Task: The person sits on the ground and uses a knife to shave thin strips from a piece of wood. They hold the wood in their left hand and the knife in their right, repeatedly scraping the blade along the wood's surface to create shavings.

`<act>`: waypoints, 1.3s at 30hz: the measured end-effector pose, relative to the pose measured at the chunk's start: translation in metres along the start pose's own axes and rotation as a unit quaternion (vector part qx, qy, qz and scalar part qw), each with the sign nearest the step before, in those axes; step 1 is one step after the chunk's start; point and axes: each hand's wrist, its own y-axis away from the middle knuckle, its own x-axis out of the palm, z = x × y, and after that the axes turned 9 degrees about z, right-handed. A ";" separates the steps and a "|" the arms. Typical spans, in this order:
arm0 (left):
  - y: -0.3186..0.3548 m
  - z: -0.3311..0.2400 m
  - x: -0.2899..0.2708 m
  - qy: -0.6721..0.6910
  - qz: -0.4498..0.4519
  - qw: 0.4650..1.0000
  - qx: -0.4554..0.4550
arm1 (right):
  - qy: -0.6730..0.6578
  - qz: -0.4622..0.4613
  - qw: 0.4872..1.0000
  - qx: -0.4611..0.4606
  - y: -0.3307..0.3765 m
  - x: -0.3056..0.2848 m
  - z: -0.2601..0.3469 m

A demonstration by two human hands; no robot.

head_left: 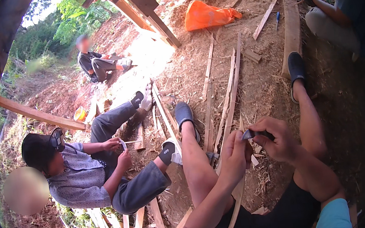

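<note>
In front of my lap, my two hands meet. My right hand (279,139) is closed around a small knife (248,135); its short dark blade points left toward my left thumb, and most of the handle is hidden in my fingers. Closed around a long thin wood strip (235,208) is my left hand (234,154). The strip's tip shows just above my left fingers, and its other end runs down past my thigh. The blade lies at the left thumb; whether it touches the strip cannot be made out.
Long wood strips (231,91) and shavings lie between my feet. A plank (290,30) runs beyond my right foot, near a blue-handled tool (277,19). An orange bag (208,14) lies ahead. One co-worker (79,173) sits close on my left; others sit farther left and at right.
</note>
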 end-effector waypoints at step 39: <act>-0.007 -0.005 -0.013 0.015 0.016 1.000 -0.003 | 0.052 -0.065 0.997 -0.002 0.011 -0.020 -0.012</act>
